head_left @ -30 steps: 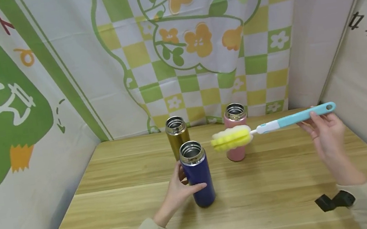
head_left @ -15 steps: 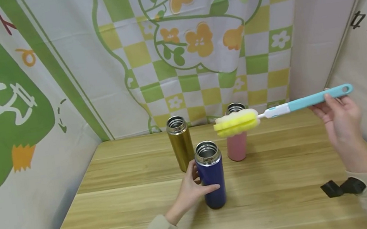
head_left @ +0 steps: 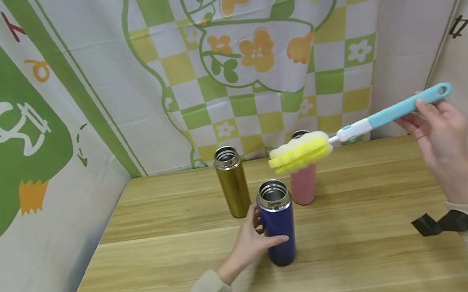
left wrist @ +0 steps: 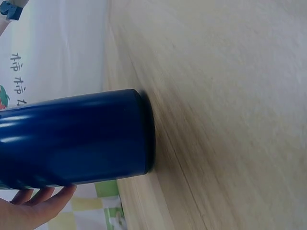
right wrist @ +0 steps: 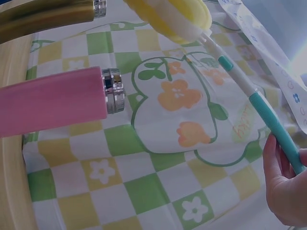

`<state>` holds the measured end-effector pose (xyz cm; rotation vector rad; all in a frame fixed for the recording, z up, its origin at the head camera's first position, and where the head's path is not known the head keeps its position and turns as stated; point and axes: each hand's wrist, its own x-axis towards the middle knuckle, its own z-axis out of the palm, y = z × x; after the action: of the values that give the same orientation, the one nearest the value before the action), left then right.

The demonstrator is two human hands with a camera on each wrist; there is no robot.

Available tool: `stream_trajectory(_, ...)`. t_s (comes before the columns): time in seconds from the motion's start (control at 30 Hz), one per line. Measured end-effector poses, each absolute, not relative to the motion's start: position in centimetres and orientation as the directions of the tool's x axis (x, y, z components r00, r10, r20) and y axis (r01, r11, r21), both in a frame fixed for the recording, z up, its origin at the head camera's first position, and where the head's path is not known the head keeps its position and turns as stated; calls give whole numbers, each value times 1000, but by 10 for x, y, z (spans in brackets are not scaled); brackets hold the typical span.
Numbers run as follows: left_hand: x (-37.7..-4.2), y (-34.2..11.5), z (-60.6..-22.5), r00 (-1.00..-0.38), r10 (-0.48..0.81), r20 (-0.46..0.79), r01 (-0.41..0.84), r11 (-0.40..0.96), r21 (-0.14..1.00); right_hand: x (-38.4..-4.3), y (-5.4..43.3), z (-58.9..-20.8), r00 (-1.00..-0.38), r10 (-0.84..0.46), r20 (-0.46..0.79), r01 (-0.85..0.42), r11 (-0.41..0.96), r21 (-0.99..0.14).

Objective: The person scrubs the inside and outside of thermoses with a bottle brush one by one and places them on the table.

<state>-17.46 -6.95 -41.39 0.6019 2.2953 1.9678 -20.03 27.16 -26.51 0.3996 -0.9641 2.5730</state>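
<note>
Fingers of the left hand (head_left: 251, 241) curl round the blue bottle (head_left: 280, 221), low in the middle of the head view; a gold bottle (head_left: 235, 191) stands behind, a bit left. The blue one looks hard, slick and maybe heavy, so its middle seems a good place to hold. Farther back stands a pink bottle (head_left: 305, 188). In front of it I see a brush (head_left: 355, 130) up in the air: light, I think, with a squishy sponge (head_left: 300, 152) and a stiff handle (head_left: 391, 113) to hold. Fingers of the right hand (head_left: 444, 141) pinch that handle, at the frame's right. The right wrist view shows the pink bottle's shiny neck (right wrist: 115, 91), which the sponge mostly hides in the head view.
</note>
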Motion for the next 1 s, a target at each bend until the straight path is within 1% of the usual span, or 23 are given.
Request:
stream_trajectory(0.07,-178,-68,-422,-916,338,217,267,108,958,-202,269,-261,-893,215,396,-424,-698,-577)
stream_trajectory(0.23,-176,-65,-422,-905,350,241,303,134,943,-205,262,-251,-891,184,414,-416,-695,-586)
stream_trajectory(0.4,-169,-61,-408,-908,348,234,298,143,944,-207,257,-241,-893,172,417,-413,-681,-605)
stream_trajectory(0.57,-162,-60,-396,-910,356,214,283,156,946,-210,252,-232,-886,125,447,-414,-646,-641)
stream_trajectory(0.67,-165,-60,-401,-910,361,204,275,156,949,-213,248,-227,-885,99,455,-408,-635,-655)
stream_trajectory(0.87,-174,-61,-423,-912,363,192,264,158,952,-219,239,-217,-884,56,464,-384,-652,-654)
stream_trajectory(1.0,-175,-61,-425,-912,364,188,261,165,951,-221,233,-210,-880,56,471,-393,-641,-659)
